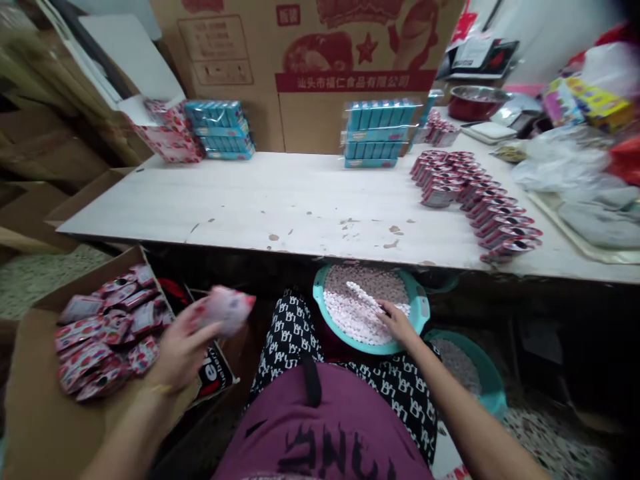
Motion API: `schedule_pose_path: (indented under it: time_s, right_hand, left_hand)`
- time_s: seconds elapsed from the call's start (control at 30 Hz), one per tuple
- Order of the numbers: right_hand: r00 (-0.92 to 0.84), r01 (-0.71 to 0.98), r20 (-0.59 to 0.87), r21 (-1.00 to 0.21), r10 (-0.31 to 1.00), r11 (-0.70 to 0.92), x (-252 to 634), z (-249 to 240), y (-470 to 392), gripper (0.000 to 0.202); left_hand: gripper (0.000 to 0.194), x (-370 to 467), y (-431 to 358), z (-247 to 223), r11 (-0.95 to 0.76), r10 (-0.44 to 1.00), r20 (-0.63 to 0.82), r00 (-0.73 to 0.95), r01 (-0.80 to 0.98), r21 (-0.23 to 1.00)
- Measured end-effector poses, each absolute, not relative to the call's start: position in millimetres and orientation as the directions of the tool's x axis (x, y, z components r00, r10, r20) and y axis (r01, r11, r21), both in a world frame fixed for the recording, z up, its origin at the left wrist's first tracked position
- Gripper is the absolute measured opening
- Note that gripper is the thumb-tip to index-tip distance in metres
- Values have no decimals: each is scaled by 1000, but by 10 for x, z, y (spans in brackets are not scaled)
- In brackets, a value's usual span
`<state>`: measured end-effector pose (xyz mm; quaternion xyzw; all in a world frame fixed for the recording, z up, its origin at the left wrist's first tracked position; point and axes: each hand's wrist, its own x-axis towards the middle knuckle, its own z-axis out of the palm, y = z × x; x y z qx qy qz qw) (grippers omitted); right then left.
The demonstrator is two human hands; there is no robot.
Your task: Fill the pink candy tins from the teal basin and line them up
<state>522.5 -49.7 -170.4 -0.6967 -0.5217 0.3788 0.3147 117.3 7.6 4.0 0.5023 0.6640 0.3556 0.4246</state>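
My left hand (187,343) is closed around a small red and pink printed packet (229,311), blurred by motion, held beside a cardboard box (37,373). Similar red packets (107,333) lie heaped inside that box. Over a turquoise basin (319,293) between my knees, my right hand (397,323) grips the end of a narrow scoop (365,295), heaped with small white pellets that cover most of it. Loose white pellets (345,320) fill the basin below.
Rows of upright red packets (500,220) stand on the right of the white table (300,200). Wrapped blue boxes (377,133) stand before a big printed carton (320,100). A second turquoise basin (493,373) sits lower right. Plastic bags (565,160) clutter the far right.
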Motion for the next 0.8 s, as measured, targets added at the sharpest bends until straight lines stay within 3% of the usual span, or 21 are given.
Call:
schedule_pose_path:
  time_s: [0.03, 0.1, 0.17, 0.27, 0.33, 0.43, 0.67, 0.73, 0.8]
  right_hand:
    - [159, 485, -197, -838, 968, -250, 5249, -1639, -513, 38]
    - [135, 474, -193, -849, 972, -234, 5285, -1462, -549, 39]
    - [107, 472, -193, -854, 975, -220, 5314, -1245, -584, 38]
    - [82, 485, -205, -847, 975, -218, 5361, -932, -603, 35]
    - [79, 505, -214, -834, 974, -224, 5394, -764, -590, 35]
    - [27, 566, -227, -799, 974, -202, 5414, -560, -531, 34]
    - [4, 826, -296, -538, 955, -170, 5345, -279, -229, 31]
    - [-17, 808, -266, -571, 964, -143, 5358, -345, -162, 33]
    - [-35, 714, -220, -688, 975, -130, 5387, -489, -146, 34]
  left_hand:
    - [55, 1352, 118, -20, 290, 957, -286, -48, 183, 939]
    - [52, 1786, 236, -220, 461, 884, -430, 182, -200, 864]
    - [39, 2244, 365, -463, 623, 782, -535, 319, -413, 664]
    - [25, 2802, 496, -770, 735, 644, -649, 405, -562, 379]
    - [23, 3037, 529, -905, 756, 578, -696, 426, -600, 260]
    - [23, 3224, 515, -1027, 780, 506, -743, 439, -600, 176]
    - [19, 3321, 472, -1140, 813, 481, -744, 464, -553, 181]
    - [16, 3307, 499, -1129, 805, 513, -734, 445, -545, 232]
    - [14, 3288, 527, -1103, 793, 554, -716, 425, -531, 298]
